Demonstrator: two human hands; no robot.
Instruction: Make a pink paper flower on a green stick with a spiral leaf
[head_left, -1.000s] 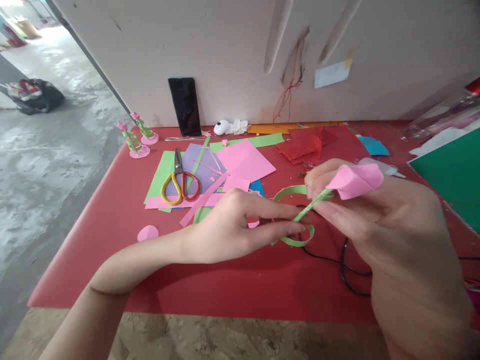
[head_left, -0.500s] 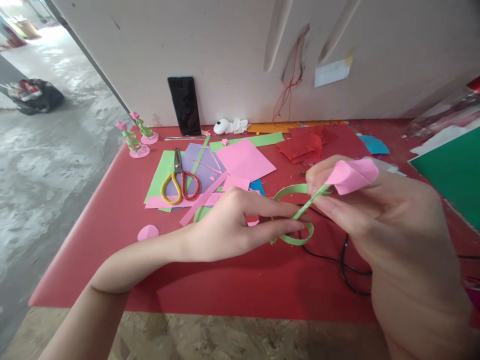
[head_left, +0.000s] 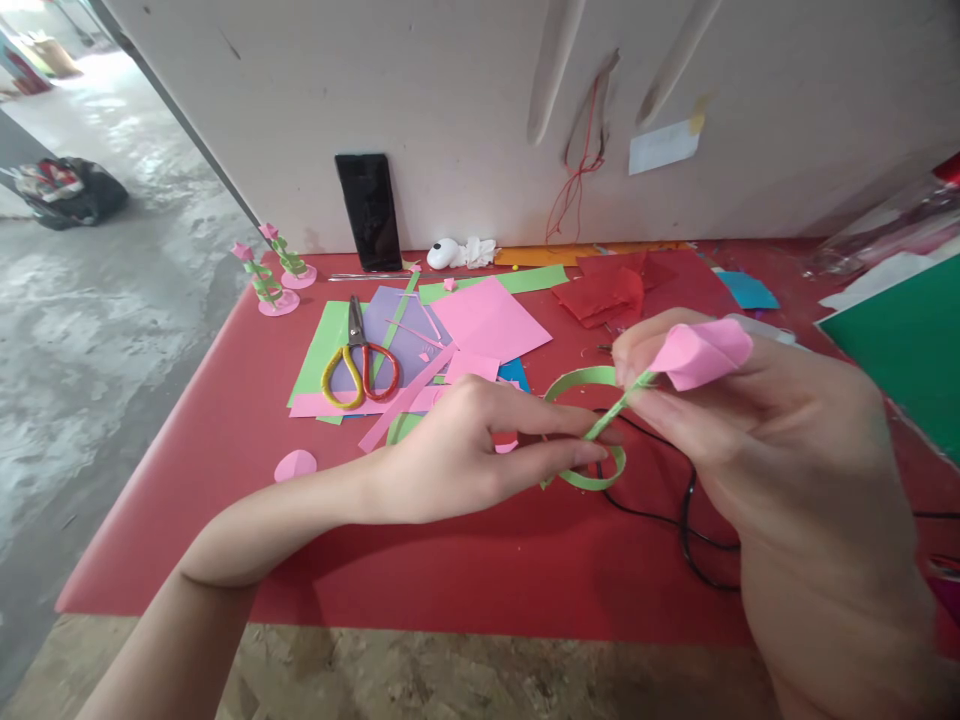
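Note:
My right hand (head_left: 750,440) pinches a thin green paper stem (head_left: 616,410) just below a folded pink paper bloom (head_left: 701,352). My left hand (head_left: 465,450) pinches the lower end of that stem, where a curled green paper strip (head_left: 585,380) loops around it. Both hands hover above the red table cover (head_left: 450,560), close together. Each hand's fingers are closed on the paper flower.
Scissors (head_left: 360,360) with yellow and red handles lie on a pile of green, purple and pink paper sheets (head_left: 487,320). Two finished small paper flowers (head_left: 274,275) stand at the far left. A black phone (head_left: 369,212) leans on the wall. A black cable (head_left: 686,525) runs under my right hand.
The pink bloom and my right hand have shifted slightly left and down. My left hand keeps its pinch in nearly the same place.

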